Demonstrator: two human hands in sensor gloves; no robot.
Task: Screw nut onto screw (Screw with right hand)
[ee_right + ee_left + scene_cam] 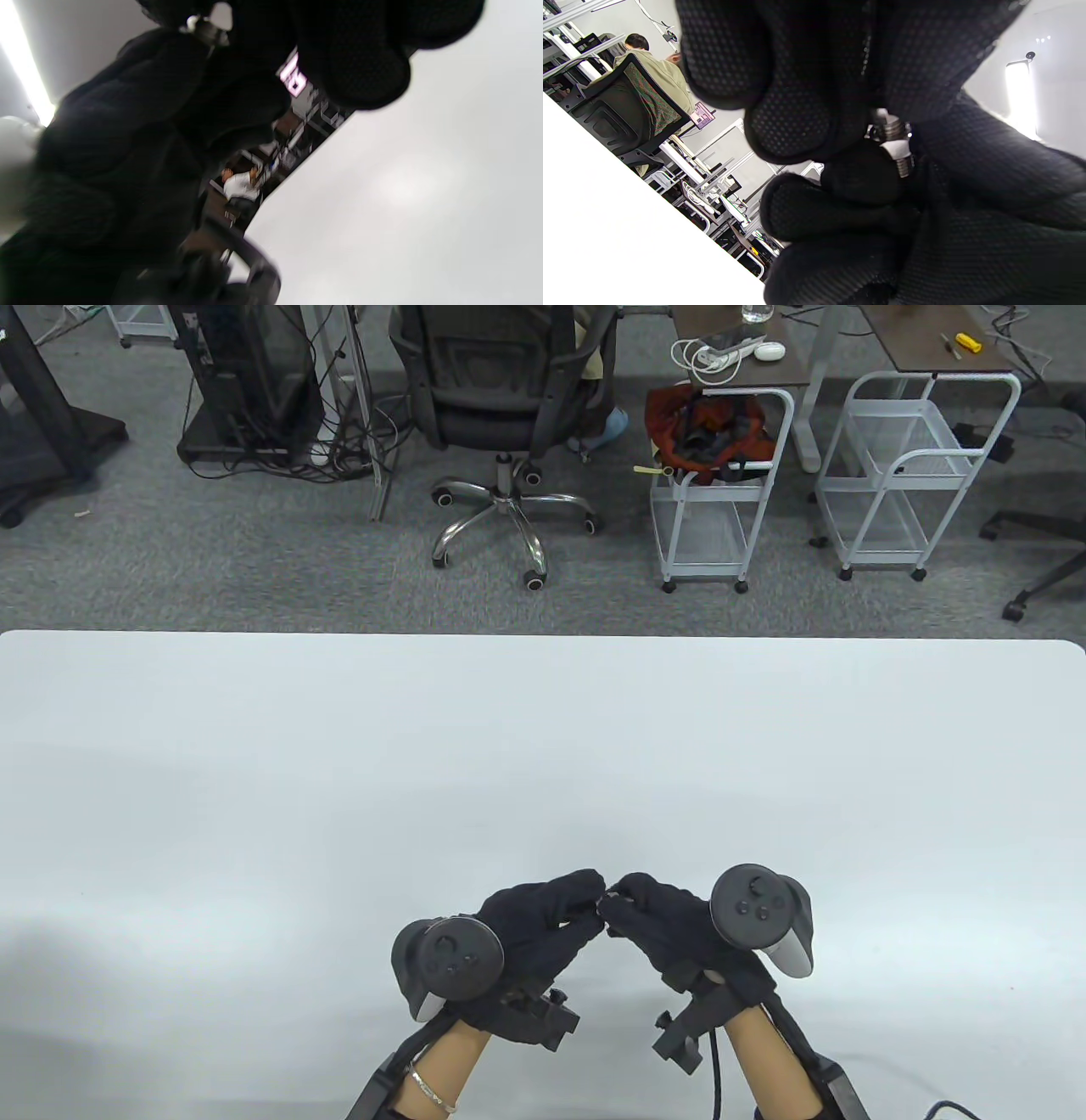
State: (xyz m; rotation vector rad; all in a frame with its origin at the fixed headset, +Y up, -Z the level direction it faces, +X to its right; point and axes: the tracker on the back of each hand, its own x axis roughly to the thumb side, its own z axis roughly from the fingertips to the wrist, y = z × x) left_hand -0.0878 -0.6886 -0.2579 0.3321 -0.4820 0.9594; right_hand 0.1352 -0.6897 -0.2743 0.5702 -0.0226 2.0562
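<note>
Between the meeting fingertips of both gloved hands sits a small metal threaded screw (898,146). The left wrist view shows a short run of its thread, with a pale collar that may be the nut (896,148) already seated on it, though the gloves hide too much to be sure. The left hand (530,918) closes its fingertips around one end of the screw. The right hand (657,918) pinches the other end, where the nut should be, but its hold is hidden in the table view and blurred in the right wrist view. Both hands hover just above the near edge of the white table (543,746). Judging by the exposed thread, turning is probably under way, with tightening left.
</note>
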